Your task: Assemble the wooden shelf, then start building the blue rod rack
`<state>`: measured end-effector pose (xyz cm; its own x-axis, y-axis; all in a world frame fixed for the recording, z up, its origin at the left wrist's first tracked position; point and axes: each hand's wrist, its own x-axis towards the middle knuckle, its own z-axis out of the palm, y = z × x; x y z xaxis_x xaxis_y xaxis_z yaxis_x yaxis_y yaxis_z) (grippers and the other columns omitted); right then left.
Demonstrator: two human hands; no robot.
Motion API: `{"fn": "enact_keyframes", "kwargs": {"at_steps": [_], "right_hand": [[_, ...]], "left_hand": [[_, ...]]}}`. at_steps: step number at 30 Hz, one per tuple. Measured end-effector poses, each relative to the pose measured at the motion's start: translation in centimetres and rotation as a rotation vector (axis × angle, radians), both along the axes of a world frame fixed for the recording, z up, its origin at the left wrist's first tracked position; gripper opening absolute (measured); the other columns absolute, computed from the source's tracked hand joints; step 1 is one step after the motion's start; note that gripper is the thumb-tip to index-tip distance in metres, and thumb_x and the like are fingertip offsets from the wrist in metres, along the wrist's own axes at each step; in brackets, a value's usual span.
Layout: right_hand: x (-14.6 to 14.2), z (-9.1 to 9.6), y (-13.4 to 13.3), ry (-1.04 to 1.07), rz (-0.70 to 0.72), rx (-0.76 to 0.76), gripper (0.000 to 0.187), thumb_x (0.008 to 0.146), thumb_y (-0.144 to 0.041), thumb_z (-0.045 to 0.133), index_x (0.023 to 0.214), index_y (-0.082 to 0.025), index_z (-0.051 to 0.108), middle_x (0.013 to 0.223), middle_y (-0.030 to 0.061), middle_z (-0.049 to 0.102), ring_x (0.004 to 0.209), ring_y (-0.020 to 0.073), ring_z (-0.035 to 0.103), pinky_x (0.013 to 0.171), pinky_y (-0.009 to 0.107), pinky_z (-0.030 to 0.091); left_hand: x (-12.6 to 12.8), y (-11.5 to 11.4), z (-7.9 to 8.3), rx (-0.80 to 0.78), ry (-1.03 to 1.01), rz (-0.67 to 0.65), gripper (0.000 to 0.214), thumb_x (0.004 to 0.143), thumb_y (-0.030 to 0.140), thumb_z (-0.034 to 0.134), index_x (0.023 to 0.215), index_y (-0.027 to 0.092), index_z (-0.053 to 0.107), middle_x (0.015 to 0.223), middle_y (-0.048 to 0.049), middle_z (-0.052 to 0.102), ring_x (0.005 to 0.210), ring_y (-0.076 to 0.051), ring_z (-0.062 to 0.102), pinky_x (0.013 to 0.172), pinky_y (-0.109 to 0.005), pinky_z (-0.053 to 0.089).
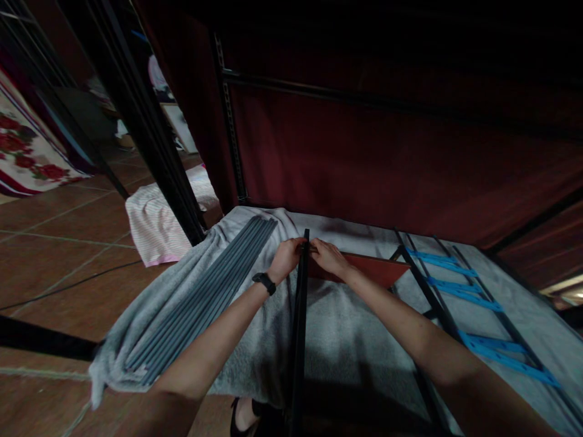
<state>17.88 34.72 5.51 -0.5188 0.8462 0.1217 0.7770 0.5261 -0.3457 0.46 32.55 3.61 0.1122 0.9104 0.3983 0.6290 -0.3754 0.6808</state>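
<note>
A slim black metal bar (299, 315) runs upright in front of me, its top end above the grey blanket. My left hand (286, 258), with a dark watch on the wrist, is closed at the bar's left side near that end. On the opposite side my right hand (328, 256) has its fingers pinched together against the bar. Whatever small piece may be between the fingertips is hidden. A reddish-brown board (380, 270) extends rightward from beneath my right hand to a second black bar (430, 294).
Several thin grey rods (204, 297) lie side by side on the grey blanket (259, 352). At right, blue brackets (469, 291) sit across dark bars. A dark red curtain (364, 158) hangs behind a black frame post (150, 121). A striped cloth (157, 224) covers something at left.
</note>
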Motion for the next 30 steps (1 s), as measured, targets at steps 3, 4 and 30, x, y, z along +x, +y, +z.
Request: {"fn": "enact_keyframes", "kwargs": {"at_steps": [3, 4, 30], "right_hand": [[0.1, 0.1, -0.2, 0.027, 0.021, -0.007, 0.056, 0.090, -0.016, 0.049, 0.144, -0.024, 0.038, 0.118, 0.0046, 0.069, 0.107, 0.0218, 0.065, 0.094, 0.033, 0.046], [0.1, 0.1, -0.2, 0.034, 0.043, -0.007, 0.061, 0.090, -0.014, 0.048, 0.148, -0.027, 0.034, 0.124, 0.0038, 0.068, 0.111, 0.0215, 0.064, 0.096, 0.034, 0.046], [0.2, 0.2, 0.1, 0.027, 0.039, -0.061, 0.059, 0.091, -0.018, 0.051, 0.146, -0.037, 0.041, 0.138, -0.0024, 0.059, 0.124, 0.0216, 0.058, 0.104, 0.035, 0.044]], "left_hand": [[0.1, 0.3, -0.3, -0.100, -0.241, 0.028, 0.037, 0.076, 0.002, 0.054, 0.107, 0.014, 0.071, 0.074, -0.0036, 0.070, 0.069, -0.016, 0.066, 0.072, -0.027, 0.052], [0.1, 0.4, -0.5, -0.135, -0.359, 0.038, 0.034, 0.074, 0.002, 0.057, 0.103, 0.014, 0.072, 0.074, -0.0028, 0.070, 0.067, -0.014, 0.065, 0.070, -0.026, 0.052], [0.2, 0.0, -1.3, -0.294, -0.945, -0.038, 0.036, 0.059, 0.023, 0.079, 0.091, 0.015, 0.065, 0.072, 0.0010, 0.067, 0.067, -0.012, 0.063, 0.069, -0.027, 0.054]]}}
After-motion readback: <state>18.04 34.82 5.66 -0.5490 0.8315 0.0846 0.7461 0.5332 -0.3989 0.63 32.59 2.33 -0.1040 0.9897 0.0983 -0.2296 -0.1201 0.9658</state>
